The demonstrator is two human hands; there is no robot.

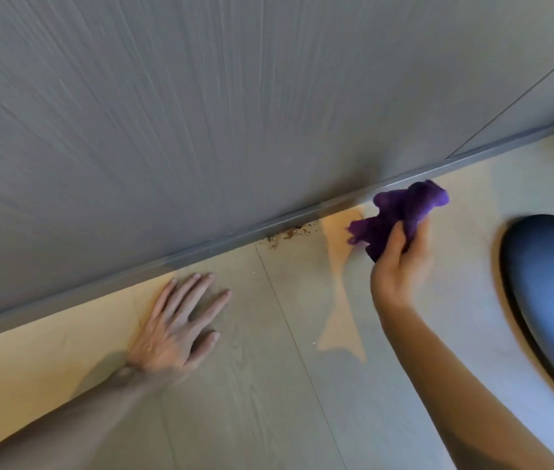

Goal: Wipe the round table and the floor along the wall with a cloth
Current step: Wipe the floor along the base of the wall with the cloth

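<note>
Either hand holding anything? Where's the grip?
Right hand holds the purple cloth, bunched, by its lower end. Left hand holds nothing, flat on the floor.

Brown crumbs against grey skirting; blue rounded object right.

Hand positions, both arms extended

Left hand flat, palm down, fingers spread. Right hand raised, fingers curled closed around a bunched cloth.

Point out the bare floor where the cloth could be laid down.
Bare floor lies between the left hand and the right hand, below the crumbs by the baseboard. It is crowded further right, where the purple cloth and a blue round object sit.
</note>
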